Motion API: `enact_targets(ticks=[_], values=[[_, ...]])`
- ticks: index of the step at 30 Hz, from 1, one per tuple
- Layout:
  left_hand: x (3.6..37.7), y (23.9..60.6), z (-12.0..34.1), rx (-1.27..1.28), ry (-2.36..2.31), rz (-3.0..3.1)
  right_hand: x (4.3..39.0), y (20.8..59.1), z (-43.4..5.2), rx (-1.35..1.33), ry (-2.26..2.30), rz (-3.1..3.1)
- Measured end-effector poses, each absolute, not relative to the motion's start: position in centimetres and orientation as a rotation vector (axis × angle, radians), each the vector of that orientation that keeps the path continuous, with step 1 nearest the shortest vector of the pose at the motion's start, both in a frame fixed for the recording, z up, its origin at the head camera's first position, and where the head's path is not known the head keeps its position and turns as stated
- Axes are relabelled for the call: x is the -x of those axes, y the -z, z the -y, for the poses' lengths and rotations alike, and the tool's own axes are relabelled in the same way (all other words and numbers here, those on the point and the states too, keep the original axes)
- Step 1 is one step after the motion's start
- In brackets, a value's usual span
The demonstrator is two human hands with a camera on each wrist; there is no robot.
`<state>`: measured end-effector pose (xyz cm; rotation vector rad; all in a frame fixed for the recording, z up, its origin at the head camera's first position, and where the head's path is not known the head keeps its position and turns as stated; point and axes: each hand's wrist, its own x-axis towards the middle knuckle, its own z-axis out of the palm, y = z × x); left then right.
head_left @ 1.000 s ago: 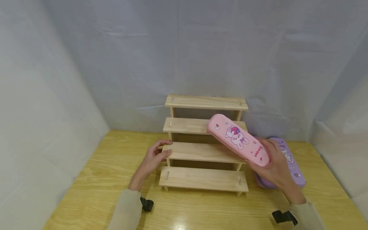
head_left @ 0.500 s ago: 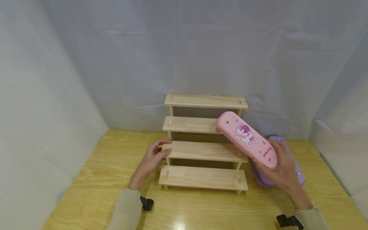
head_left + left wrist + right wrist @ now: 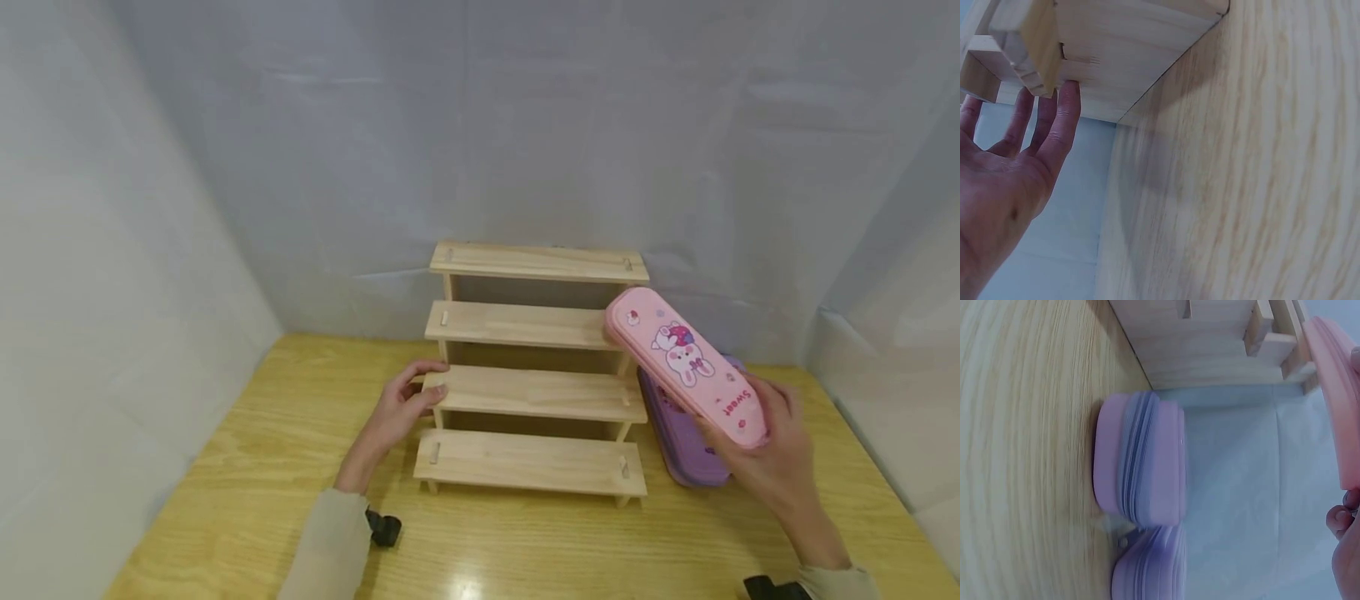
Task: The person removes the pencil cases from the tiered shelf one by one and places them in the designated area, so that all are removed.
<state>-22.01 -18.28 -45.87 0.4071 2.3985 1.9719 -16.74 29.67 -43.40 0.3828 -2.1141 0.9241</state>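
Head view: right hand [image 3: 780, 458] grips pink case [image 3: 686, 367] near end; left hand [image 3: 397, 412] fingers straight, touching rack [image 3: 528, 392].

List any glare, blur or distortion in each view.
Head view: lamp glare on the table near the bottom edge, otherwise sharp, pink pencil case readable. Left wrist view: table grain bowed by the lens. Right wrist view: purple pencil case soft, the table beside it smeared.
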Motion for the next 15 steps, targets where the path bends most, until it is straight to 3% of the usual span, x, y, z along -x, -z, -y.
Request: enact_targets(ticks=[15], values=[[22.1,46.1,18.4,-0.399,-1.962,-2.403,15.6,43.5,-31.9,-0.315,-0.943,1.931]])
